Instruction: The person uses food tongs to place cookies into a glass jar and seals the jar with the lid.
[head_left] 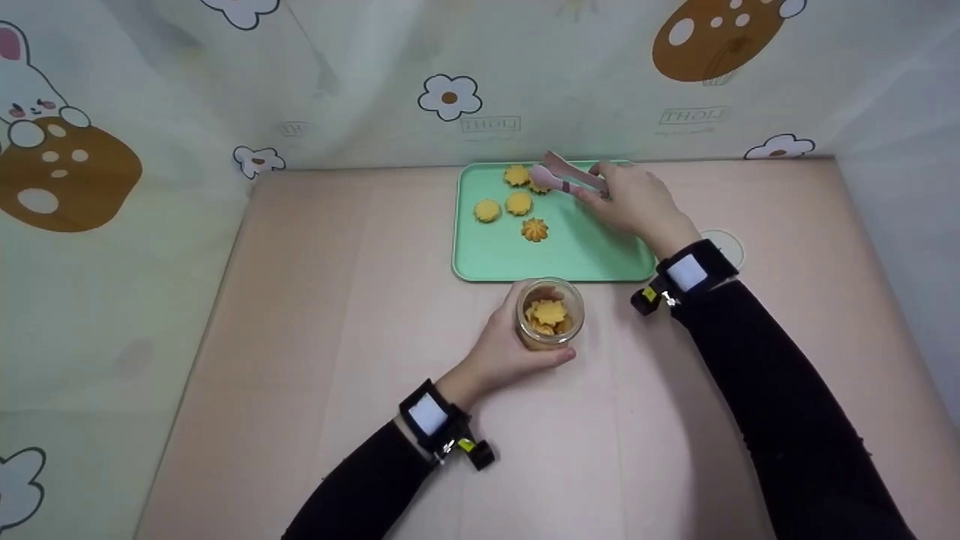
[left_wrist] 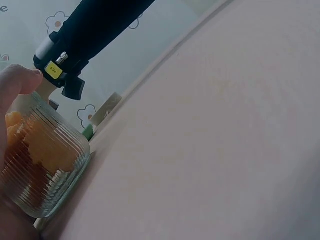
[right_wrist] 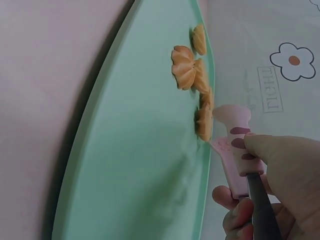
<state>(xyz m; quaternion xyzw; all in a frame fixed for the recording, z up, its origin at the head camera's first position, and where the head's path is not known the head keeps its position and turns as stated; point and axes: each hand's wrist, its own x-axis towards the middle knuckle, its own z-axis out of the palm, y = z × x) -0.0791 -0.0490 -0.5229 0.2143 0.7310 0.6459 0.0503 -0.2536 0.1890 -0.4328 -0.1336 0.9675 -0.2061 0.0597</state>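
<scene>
My left hand (head_left: 510, 349) grips a ribbed glass jar (head_left: 571, 330) around its side; several yellow cookies (head_left: 550, 312) lie inside it. In the left wrist view the jar (left_wrist: 60, 165) rests low, close to the table surface. Pink tongs (right_wrist: 239, 120) are pinched between the thumb and fingers of my right hand (head_left: 637, 201), over the back of the green tray (head_left: 592, 262). The tong tips are at a cookie (head_left: 538, 187) near the tray's back edge; whether they touch it, I cannot tell. Other cookies (head_left: 487, 211) lie on the tray, one with its ridged side up (head_left: 535, 229).
A round pale lid (head_left: 724, 249) lies right of the tray, partly behind my right wrist. The pink table (head_left: 300, 300) meets a curtain (head_left: 360, 90) printed with flowers and a rabbit along its back edge.
</scene>
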